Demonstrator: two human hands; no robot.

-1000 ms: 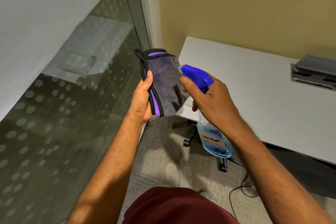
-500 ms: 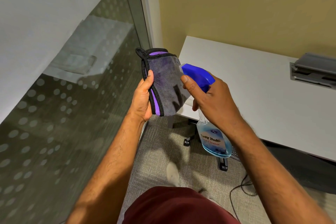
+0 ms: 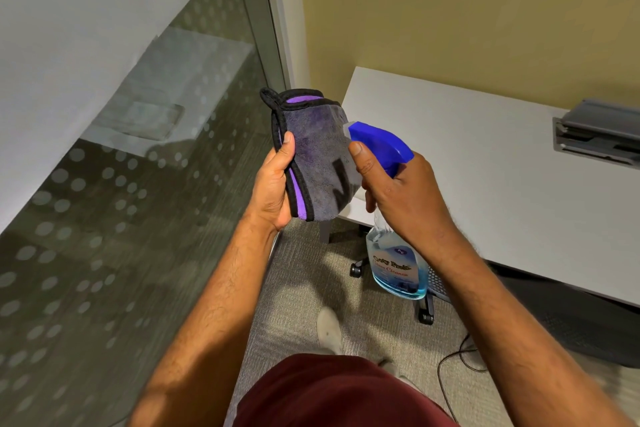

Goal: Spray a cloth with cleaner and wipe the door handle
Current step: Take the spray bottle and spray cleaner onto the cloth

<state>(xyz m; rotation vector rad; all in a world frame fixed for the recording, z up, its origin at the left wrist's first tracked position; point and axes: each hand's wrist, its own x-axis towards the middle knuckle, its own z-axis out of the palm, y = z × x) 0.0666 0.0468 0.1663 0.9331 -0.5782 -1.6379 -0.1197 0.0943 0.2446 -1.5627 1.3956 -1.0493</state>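
A folded grey cloth [image 3: 318,163] with black edging and a purple underside is held up in the left hand [image 3: 273,184], the thumb pressed across its near edge and the fingers hidden behind it. Just to its right, a spray bottle [image 3: 394,263] is gripped around the neck by the right hand [image 3: 405,194], whose fingers are curled about it with the index finger extended along the side of the blue spray head [image 3: 381,144]. The nozzle is pointed at the face of the cloth and lies almost touching it. The clear body of the bottle hangs below the hand and is seen to be partly filled with pale blue liquid, which fills the labelled lower part; the narrower upper part appears clear. Both things are held in the air above the carpeted floor [image 3: 301,274], beside the front left corner of a white bench [image 3: 485,156]. A grey cable box [image 3: 599,132] is set into the bench top at the far right. The wheeled base of a chair [image 3: 426,315] is visible beneath the bench, and a dark cable [image 3: 450,367] is trailed across the carpet. A glass partition [image 3: 121,218] patterned with frosted dots is seen at the left. The door handle cannot be made out in this view.
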